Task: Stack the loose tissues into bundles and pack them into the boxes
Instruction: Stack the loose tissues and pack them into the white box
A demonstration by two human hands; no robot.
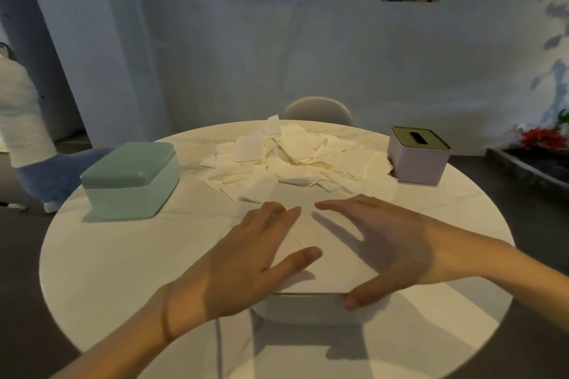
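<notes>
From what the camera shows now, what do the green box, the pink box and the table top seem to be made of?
Green box: probably glazed ceramic or glossy plastic; its rounded lid has soft shine.
Pink box: likely matte plastic or painted metal, with a flat olive lid with a dark slot.
Table: looks like polished white marble or imitation stone; faint grey veins, light reflections.

The desk [123,271] under my arms looks like smooth, faintly veined white stone. The tissues [295,157] are thin matt paper. The green box [129,178] at left has a glossy plastic-looking lid; the white box [323,243] feels-looks matt.
</notes>
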